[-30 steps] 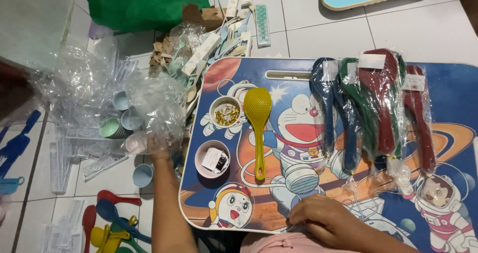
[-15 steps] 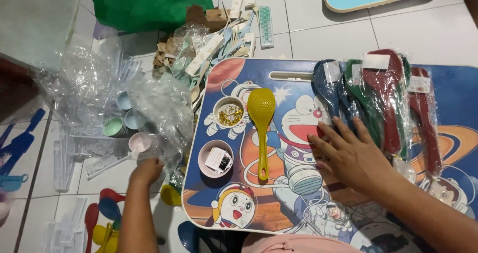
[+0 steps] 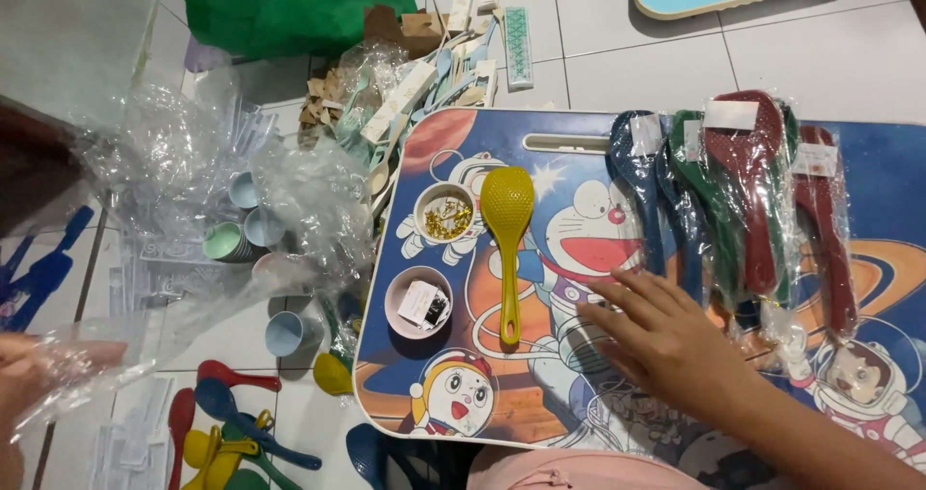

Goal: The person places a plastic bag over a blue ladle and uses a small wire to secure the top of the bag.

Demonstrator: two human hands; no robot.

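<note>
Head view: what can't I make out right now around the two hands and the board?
- Left hand: cut off by the left edge and veiled by the clear plastic bag it holds; fingers unclear.
- Right hand: its palm side is hidden, so any contact with the cartoon board cannot be told.
- Wrapped rice spoons: overlapping under glossy wrap; count unclear.
- Small bowl: gold bits too small to identify.
</note>
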